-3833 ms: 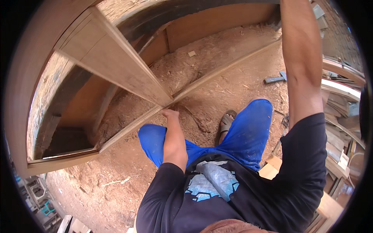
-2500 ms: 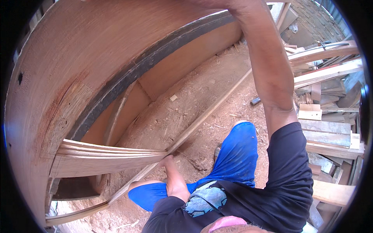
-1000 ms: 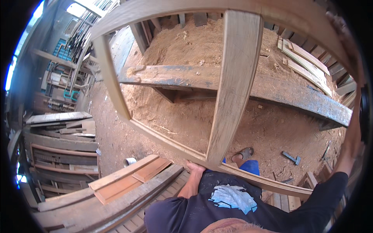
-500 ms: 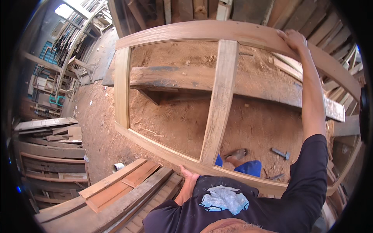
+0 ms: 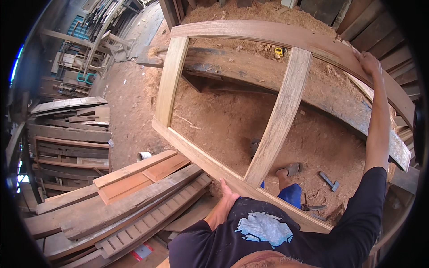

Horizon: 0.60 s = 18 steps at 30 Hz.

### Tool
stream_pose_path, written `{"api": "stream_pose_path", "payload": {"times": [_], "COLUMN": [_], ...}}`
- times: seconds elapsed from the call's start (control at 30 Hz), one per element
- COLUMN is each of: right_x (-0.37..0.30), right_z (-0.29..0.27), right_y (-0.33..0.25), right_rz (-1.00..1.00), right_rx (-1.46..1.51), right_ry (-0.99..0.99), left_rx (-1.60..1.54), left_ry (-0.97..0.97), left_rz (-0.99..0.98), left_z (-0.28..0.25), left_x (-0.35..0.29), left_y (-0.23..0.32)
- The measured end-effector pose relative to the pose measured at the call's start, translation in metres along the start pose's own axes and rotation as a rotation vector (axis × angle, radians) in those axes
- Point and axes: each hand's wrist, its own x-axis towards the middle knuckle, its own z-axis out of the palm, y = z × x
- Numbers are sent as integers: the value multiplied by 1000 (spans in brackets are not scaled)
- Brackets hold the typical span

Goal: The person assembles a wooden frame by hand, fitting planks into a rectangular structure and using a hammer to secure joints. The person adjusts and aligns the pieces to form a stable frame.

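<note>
A large wooden frame [image 5: 279,114], like a door frame with a crosspiece between two long rails, is held up in front of me, tilted over the floor. My right hand [image 5: 370,64] is closed over its far rail, towards the right end. My left hand [image 5: 228,196] grips the near rail close to my body; the thumb side shows and the other fingers are hidden beneath the wood. Through the openings I see a heavy plank bench [image 5: 250,71] behind the frame.
A hammer [image 5: 329,181] lies on the dusty floor near my foot, and a yellow tape measure [image 5: 279,51] sits beyond the bench. Stacked boards and panels [image 5: 134,192] stand at the near left. More timber [image 5: 380,33] leans at the far right.
The view has turned, so the surroundings sit further right and higher. The frame has shifted slightly to the right over the bench, uncovering the tape measure. Both hands keep their grip.
</note>
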Motion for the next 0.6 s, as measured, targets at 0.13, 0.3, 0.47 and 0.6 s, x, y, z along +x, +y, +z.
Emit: {"api": "stream_pose_path", "payload": {"times": [0.13,0.3,0.47,0.6], "right_x": [23,49,84,109], "right_z": [58,114,187,242], "right_y": [34,34,43,52], "right_rz": [-49,-30,-64,-89], "right_rx": [65,97,169,174], "right_ry": [15,44,-50,-8], "left_rx": [92,79,108,157], "left_ry": [33,45,53,-42], "left_rz": [65,6,15,50], "left_z": [2,0,4,16], "left_x": [-6,8,4,-5], "left_y": [-28,-29,-33,-34]}}
